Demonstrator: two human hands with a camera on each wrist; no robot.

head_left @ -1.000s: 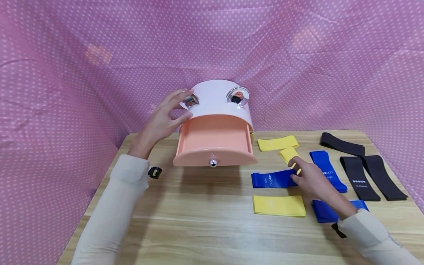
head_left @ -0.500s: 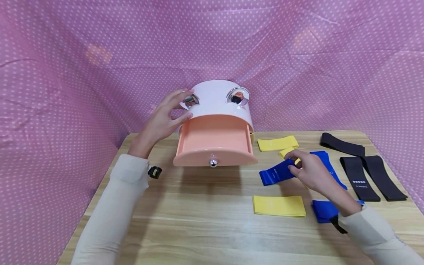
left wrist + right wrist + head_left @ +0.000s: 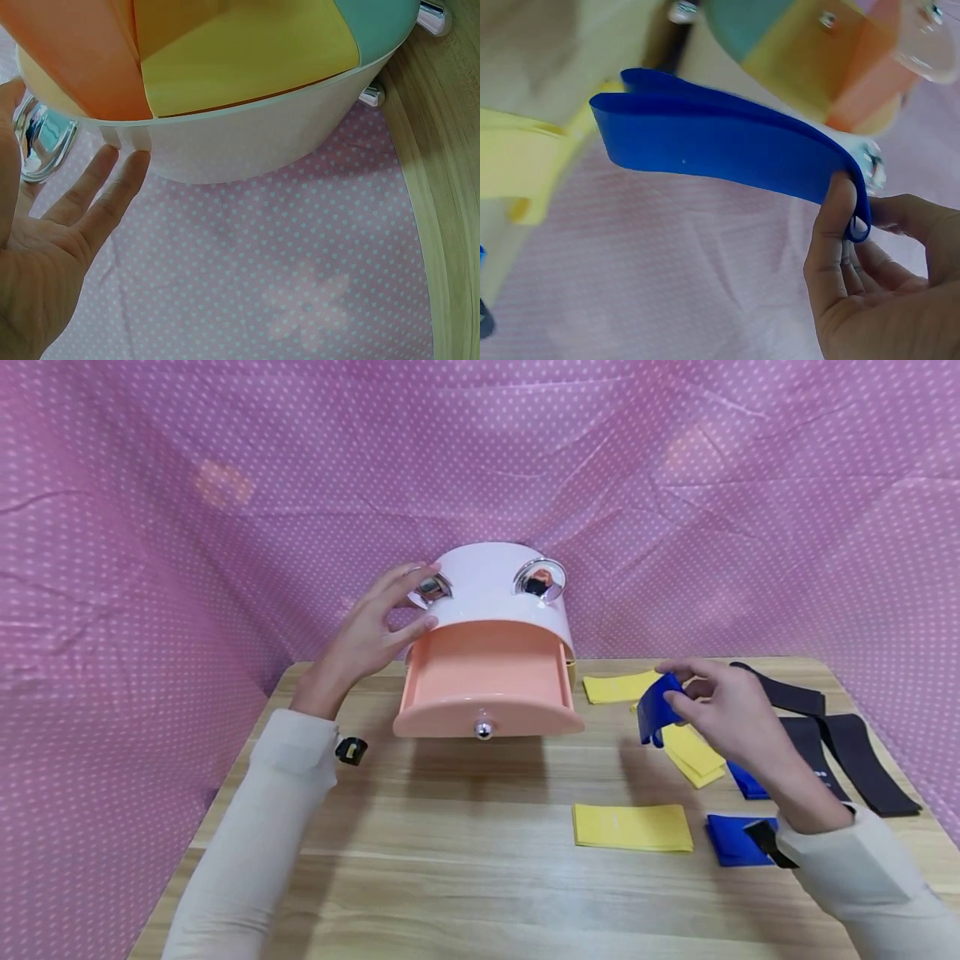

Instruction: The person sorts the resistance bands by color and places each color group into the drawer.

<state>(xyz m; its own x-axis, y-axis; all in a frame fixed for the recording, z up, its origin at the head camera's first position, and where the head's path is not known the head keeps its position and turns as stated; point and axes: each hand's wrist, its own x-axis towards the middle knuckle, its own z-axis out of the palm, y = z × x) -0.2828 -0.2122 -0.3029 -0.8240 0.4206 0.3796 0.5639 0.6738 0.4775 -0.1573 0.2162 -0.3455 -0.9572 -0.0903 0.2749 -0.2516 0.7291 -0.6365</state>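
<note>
My right hand (image 3: 731,710) pinches one end of a folded blue resistance band (image 3: 657,708) above the table. In the right wrist view the band (image 3: 712,142) stretches away from thumb and fingers as a doubled loop. My left hand (image 3: 363,631) rests on the left side of a white frog-like drawer box (image 3: 483,581), beside its chrome eye (image 3: 431,589). Its fingertips (image 3: 135,159) touch the white shell in the left wrist view, fairly straight. The peach drawer (image 3: 487,664) is pulled out, with a round chrome knob (image 3: 483,729).
Yellow bands lie right of the box, one (image 3: 633,827) nearer the front and another (image 3: 693,756) under my right hand. Blue bands (image 3: 738,839) and black bands (image 3: 870,764) lie farther right. A pink dotted cloth (image 3: 480,460) hangs behind the wooden table (image 3: 465,877).
My right hand has lifted the blue band off the table and moved it up and slightly right, uncovering a yellow band. The left hand and the drawer stay put.
</note>
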